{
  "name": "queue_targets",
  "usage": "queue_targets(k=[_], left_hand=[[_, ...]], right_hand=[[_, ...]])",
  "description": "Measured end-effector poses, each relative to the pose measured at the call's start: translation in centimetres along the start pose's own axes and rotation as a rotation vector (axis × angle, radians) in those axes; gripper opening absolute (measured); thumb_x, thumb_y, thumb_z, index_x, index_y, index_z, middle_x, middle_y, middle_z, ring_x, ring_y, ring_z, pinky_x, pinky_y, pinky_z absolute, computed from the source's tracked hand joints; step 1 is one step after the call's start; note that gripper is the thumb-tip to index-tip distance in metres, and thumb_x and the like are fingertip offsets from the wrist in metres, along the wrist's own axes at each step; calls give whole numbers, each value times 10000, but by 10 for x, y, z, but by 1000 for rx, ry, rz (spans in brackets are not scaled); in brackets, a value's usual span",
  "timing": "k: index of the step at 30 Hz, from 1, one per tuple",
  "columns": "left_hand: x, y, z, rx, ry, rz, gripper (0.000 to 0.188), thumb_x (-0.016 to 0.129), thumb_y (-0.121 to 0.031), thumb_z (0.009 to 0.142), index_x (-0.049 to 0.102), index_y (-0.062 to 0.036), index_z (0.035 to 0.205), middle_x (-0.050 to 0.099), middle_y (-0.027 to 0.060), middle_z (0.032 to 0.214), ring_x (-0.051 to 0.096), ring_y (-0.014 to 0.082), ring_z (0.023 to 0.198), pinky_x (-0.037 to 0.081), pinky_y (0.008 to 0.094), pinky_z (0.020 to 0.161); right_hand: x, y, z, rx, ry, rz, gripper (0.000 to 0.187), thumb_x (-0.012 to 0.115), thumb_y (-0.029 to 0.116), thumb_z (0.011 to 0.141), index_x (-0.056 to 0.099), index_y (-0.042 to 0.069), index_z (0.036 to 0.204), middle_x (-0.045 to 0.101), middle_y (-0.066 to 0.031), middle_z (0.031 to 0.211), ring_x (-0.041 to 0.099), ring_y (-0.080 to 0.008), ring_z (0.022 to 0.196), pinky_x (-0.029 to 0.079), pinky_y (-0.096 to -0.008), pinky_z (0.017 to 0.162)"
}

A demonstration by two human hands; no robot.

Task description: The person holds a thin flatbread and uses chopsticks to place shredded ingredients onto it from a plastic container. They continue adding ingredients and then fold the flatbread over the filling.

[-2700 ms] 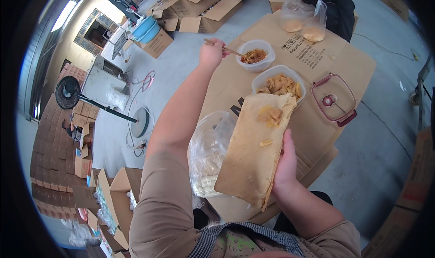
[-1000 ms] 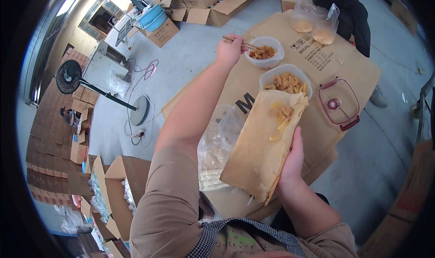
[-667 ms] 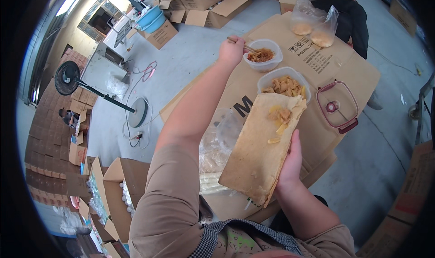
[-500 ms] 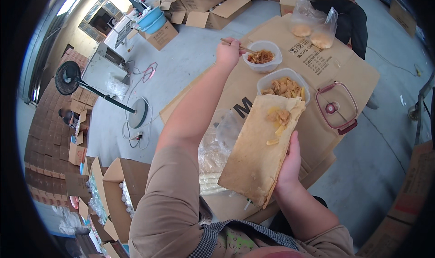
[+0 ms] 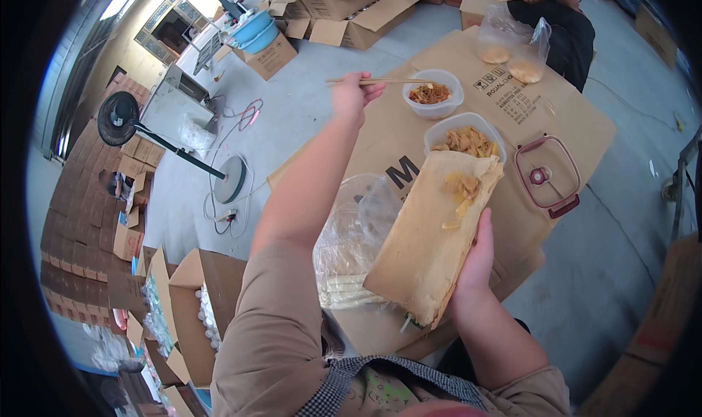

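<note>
- Head view, looking down: the left hand [image 5: 351, 95] is stretched forward and closed around a pair of chopsticks [image 5: 380, 81], whose tips sit level over a small round plastic bowl [image 5: 436, 94] of reddish shredded food, probably to pick some up.
- The right hand [image 5: 477, 260] cups the lower right edge of a large folded flatbread [image 5: 435, 245], fingers curled beneath and thumb along the side, tilting it up like a tray so the pale filling near its top stays put.
- Just beyond the flatbread sits an oval container [image 5: 468, 135] of yellowish strips, with its red-rimmed lid [image 5: 548, 175] lying off beside it.
- Everything rests on flattened cardboard [image 5: 563, 102] serving as a table; a crumpled clear plastic bag [image 5: 355, 245] lies left of the flatbread.
</note>
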State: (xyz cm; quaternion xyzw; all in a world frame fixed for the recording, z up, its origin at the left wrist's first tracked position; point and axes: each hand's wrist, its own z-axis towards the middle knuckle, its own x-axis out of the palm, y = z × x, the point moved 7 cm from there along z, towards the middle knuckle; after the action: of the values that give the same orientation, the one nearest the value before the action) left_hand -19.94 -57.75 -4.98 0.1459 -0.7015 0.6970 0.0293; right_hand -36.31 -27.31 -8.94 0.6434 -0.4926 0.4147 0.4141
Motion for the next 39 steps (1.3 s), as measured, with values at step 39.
queue_targets(k=[39], left_hand=[[44, 16, 25, 291, 237, 768, 210, 500, -159, 979, 632, -2, 939, 692, 99, 834, 698, 159, 727, 541, 288, 644]], right_hand=[[6, -2, -7, -9, -30, -18, 647, 356, 582, 995, 452, 107, 1424, 542, -109, 1375, 540, -288, 1221, 430, -418, 1044]])
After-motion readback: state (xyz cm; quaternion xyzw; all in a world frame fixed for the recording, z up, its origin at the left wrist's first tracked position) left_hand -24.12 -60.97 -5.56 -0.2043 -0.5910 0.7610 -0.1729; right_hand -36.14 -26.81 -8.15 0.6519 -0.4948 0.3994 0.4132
